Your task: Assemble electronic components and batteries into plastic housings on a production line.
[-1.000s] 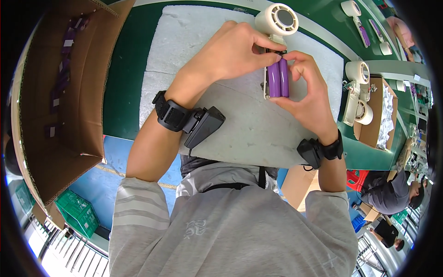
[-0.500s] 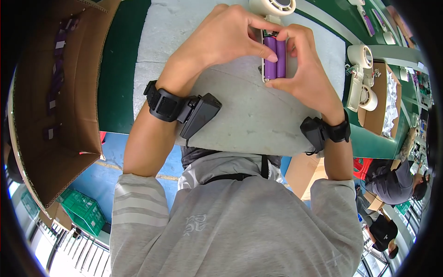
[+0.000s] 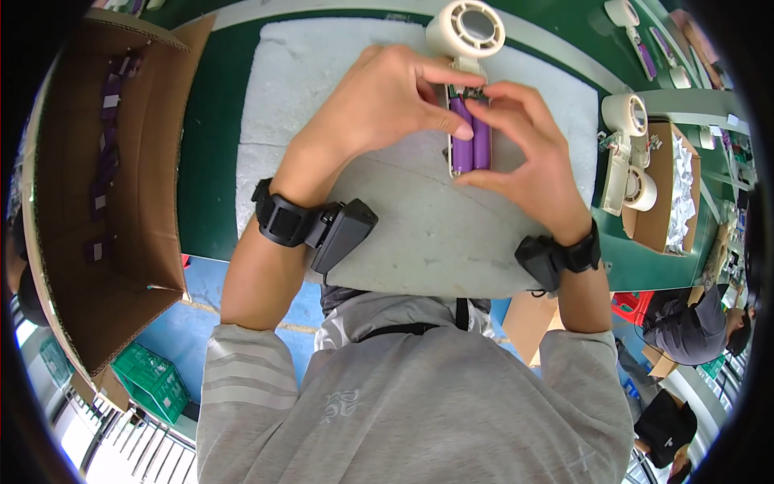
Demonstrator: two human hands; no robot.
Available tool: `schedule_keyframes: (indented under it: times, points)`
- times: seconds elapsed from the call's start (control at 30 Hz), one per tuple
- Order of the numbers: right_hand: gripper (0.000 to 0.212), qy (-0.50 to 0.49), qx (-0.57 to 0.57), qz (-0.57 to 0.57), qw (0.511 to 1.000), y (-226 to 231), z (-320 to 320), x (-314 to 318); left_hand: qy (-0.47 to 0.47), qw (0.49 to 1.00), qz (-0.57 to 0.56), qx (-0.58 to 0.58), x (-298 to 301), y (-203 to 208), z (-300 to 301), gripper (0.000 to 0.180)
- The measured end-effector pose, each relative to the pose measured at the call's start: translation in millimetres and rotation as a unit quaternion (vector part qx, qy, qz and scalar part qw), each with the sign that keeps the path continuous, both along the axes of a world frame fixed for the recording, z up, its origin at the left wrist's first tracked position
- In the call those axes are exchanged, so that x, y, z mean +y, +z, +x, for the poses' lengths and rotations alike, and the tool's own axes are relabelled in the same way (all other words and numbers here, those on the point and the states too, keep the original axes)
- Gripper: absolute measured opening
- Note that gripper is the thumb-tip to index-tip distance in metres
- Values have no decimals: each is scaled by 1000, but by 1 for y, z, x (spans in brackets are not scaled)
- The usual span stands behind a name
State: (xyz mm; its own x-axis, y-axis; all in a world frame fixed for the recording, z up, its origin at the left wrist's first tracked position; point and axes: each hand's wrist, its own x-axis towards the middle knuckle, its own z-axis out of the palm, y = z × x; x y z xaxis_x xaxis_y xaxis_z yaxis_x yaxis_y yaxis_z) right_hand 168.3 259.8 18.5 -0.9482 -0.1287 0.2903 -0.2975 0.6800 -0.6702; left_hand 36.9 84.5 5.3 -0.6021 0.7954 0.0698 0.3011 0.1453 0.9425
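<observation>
A white handheld fan lies on the pale foam mat with its round head pointing away from me and its handle uncovered. Inside the handle sit two purple cylindrical batteries, side by side. A small green circuit board shows at their far end, partly behind fingers. My left hand grips the handle from the left, index finger across its top and thumb on the left battery. My right hand holds it from the right, fingertips at the board and thumb at the handle's near end.
A deep cardboard box with purple battery packs stands at left. Right of the foam mat are more open fans and a carton of white pieces. A green crate sits on the floor. Other people are at far right.
The whole view has shifted, so the fan and mat appear lower. My right fingertips now reach further over the circuit board and battery ends. Both hands keep hold of the fan.
</observation>
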Motion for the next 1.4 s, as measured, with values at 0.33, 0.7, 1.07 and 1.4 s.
schedule_keyframes:
  times: [0.33,0.7,1.07,1.4]
  points:
    - [74,-42,4,195,980,13,21,-24,-22,1000,4,-20,-2,5,8,49]
    - [48,-247,153,192,937,10,-50,14,200,970,72,118,-6,-6,-18,38]
    - [26,-115,40,13,992,-26,-18,21,674,687,97,254,-141,-7,-102,27]
    - [23,-143,77,16,987,-44,-16,42,652,584,-465,135,-293,-46,-149,74]
